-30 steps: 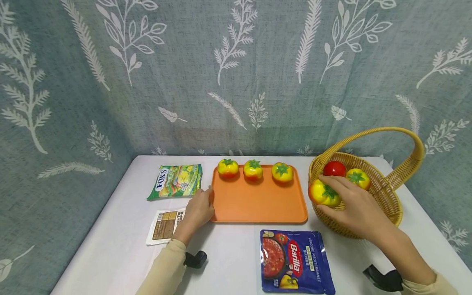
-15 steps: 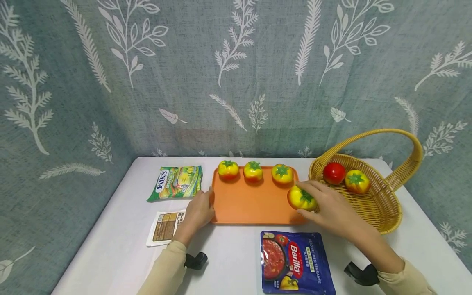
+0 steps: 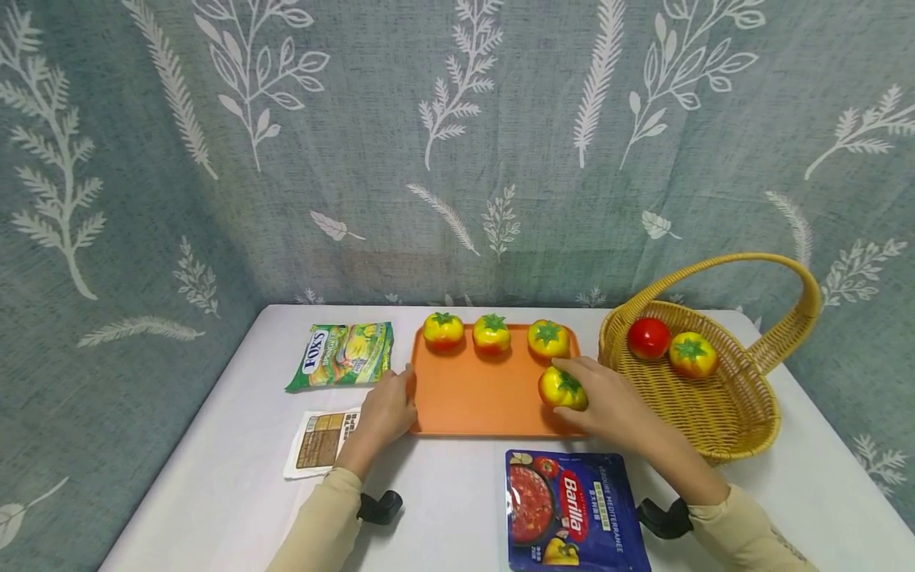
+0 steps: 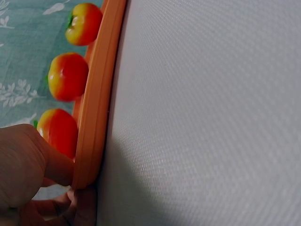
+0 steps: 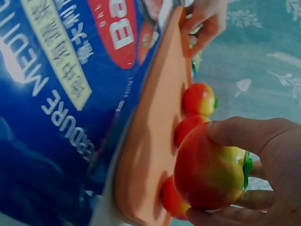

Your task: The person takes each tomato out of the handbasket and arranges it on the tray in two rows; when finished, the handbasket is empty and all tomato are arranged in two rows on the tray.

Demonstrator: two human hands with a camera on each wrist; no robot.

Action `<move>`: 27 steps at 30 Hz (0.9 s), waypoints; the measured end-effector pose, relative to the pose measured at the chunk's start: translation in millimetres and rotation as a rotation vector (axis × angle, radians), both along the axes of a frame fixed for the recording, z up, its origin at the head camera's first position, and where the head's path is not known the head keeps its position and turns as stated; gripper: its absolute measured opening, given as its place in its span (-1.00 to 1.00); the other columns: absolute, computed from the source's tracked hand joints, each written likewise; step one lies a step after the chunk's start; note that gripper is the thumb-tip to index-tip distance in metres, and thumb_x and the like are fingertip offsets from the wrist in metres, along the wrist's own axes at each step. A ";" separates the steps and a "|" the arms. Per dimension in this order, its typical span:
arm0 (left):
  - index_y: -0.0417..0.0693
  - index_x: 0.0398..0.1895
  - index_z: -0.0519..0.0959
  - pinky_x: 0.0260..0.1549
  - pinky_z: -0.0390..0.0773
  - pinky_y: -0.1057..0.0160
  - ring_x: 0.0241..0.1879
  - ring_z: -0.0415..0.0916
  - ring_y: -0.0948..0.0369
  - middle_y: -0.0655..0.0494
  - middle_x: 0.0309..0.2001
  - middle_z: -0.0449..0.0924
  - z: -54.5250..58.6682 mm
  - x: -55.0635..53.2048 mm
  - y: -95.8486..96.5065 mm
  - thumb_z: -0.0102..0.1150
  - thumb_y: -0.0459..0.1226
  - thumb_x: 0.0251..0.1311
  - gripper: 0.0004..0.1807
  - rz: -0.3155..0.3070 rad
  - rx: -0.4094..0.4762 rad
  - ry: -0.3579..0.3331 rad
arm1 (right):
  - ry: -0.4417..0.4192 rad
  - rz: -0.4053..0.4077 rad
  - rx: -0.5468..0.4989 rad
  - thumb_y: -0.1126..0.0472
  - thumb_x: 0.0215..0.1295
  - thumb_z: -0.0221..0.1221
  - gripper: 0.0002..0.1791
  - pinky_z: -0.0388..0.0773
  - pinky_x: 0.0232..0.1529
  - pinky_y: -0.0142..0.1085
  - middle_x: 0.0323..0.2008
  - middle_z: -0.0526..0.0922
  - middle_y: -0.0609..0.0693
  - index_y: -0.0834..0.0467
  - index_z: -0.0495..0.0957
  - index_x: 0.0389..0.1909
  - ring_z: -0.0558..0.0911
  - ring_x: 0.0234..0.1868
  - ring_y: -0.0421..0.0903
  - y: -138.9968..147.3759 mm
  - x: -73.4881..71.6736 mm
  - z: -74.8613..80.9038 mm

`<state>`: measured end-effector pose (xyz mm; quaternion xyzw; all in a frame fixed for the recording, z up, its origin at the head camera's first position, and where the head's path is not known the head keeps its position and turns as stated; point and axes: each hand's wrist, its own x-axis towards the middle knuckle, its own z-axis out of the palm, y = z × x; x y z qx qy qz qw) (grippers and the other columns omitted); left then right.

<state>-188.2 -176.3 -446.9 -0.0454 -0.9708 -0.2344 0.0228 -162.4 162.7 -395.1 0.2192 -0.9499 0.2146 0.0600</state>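
My right hand (image 3: 604, 397) holds a yellow-and-red tomato (image 3: 562, 388) with a green top over the right part of the orange tray (image 3: 479, 401). In the right wrist view the thumb and fingers curl round this tomato (image 5: 207, 172), apart from the tray surface. My left hand (image 3: 388, 405) grips the tray's left edge; in the left wrist view the thumb lies at the rim (image 4: 96, 108) and fingers curl beneath. Along the tray's far side sit three similar tomatoes, a left one (image 3: 443, 330), a middle one (image 3: 491, 334) and a right one (image 3: 548, 339).
At right stands a wicker basket (image 3: 704, 413) with a tall handle, containing a red tomato (image 3: 649, 338) and a yellow-red one (image 3: 693, 354). A blue sauce pouch (image 3: 572, 508) lies before the tray. A green candy bag (image 3: 343, 355) and a small packet (image 3: 322, 441) lie left.
My right hand has carried the tomato leftward from above the basket to over the tray's right part. The left hand has stayed on the tray's edge.
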 end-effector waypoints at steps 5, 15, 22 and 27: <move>-0.35 0.38 0.37 -0.39 0.50 0.09 -0.37 0.42 0.05 -0.25 -0.15 0.50 0.7 -0.1 -0.4 0.19 -0.46 0.10 -0.32 0.005 0.008 -0.010 | -0.024 -0.008 0.010 0.05 0.12 0.42 -0.27 0.54 0.01 0.07 0.14 0.57 0.21 0.22 0.48 0.30 0.60 0.00 0.10 -3.1 -5.8 -8.8; -0.34 0.37 0.38 -0.40 0.49 0.09 -0.36 0.42 0.04 -0.24 -0.15 0.50 0.5 1.0 0.2 0.16 -0.46 0.12 -0.34 0.005 0.001 -0.003 | -0.042 -0.019 0.031 0.08 0.11 0.43 -0.28 0.55 -0.01 0.08 0.15 0.56 0.22 0.24 0.47 0.29 0.61 -0.02 0.09 -6.2 -11.9 -21.6; -0.33 0.39 0.37 -0.40 0.49 0.10 -0.36 0.41 0.04 -0.24 -0.15 0.49 1.9 0.8 1.3 0.19 -0.46 0.12 -0.33 0.020 0.004 -0.024 | -0.038 -0.017 0.046 0.07 0.09 0.44 -0.26 0.56 -0.02 0.08 0.16 0.56 0.23 0.24 0.47 0.29 0.61 -0.01 0.11 -7.3 -13.3 -22.2; -0.34 0.34 0.41 -0.42 0.49 0.06 -0.37 0.42 0.03 -0.24 -0.20 0.49 0.3 1.1 0.6 0.15 -0.45 0.14 -0.39 0.006 -0.007 0.015 | 0.010 -0.010 0.077 0.02 0.04 0.46 -0.20 0.57 -0.05 0.08 0.13 0.56 0.24 0.24 0.46 0.30 0.60 -0.02 0.13 -7.6 -12.4 -19.2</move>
